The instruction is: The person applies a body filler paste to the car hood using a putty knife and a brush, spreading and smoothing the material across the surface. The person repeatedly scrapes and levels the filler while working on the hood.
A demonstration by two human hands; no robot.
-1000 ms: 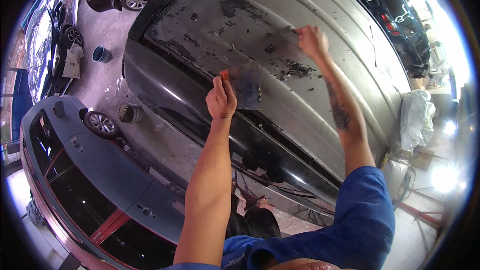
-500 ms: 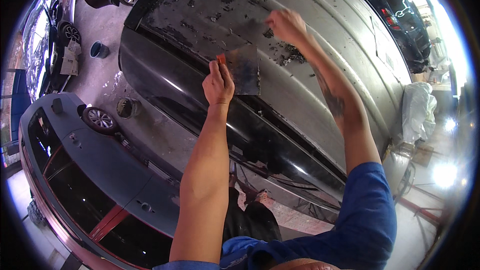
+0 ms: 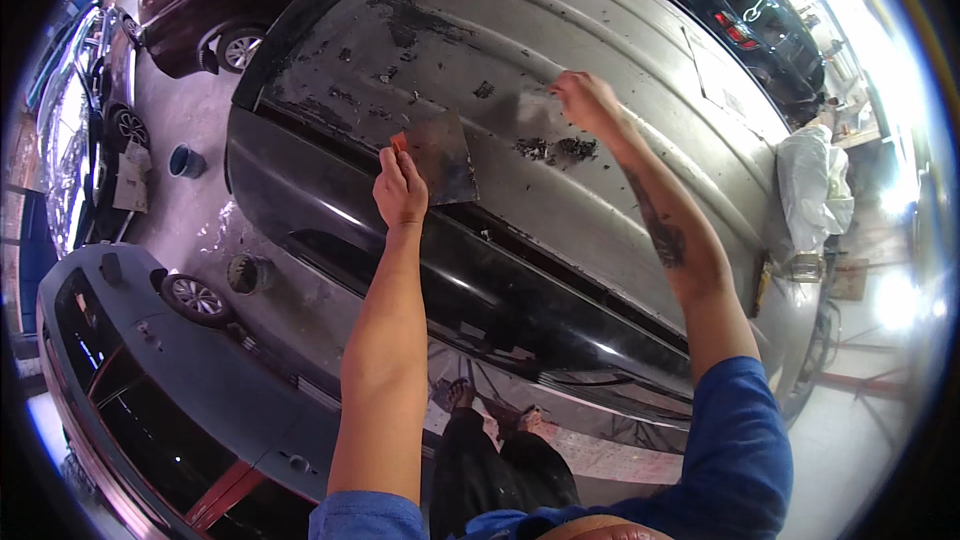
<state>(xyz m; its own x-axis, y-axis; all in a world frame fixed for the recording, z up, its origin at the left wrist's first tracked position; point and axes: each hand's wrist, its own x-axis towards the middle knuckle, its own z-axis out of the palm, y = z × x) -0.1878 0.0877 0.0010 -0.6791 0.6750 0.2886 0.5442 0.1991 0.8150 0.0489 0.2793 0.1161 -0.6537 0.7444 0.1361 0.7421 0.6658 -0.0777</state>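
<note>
Left hand (image 3: 400, 190) clenched around orange-handled scraper with broad dark metal blade (image 3: 437, 155) laid on grey ribbed metal car roof (image 3: 600, 50); right hand (image 3: 585, 100), at two o'clock, pinching thin peeling film edge (image 3: 535, 100); black flakes (image 3: 560, 148) between them.

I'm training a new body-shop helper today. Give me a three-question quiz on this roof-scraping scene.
1. True or false: the left hand holds a wide metal scraper.
2. Where is the right hand? A. pressed on the car roof B. on the blue bucket C. hanging at the person's side
3. Fill in: black flakes of old coating lie just below the ____ hand.

Key: 1 true; 2 A; 3 right.
</note>
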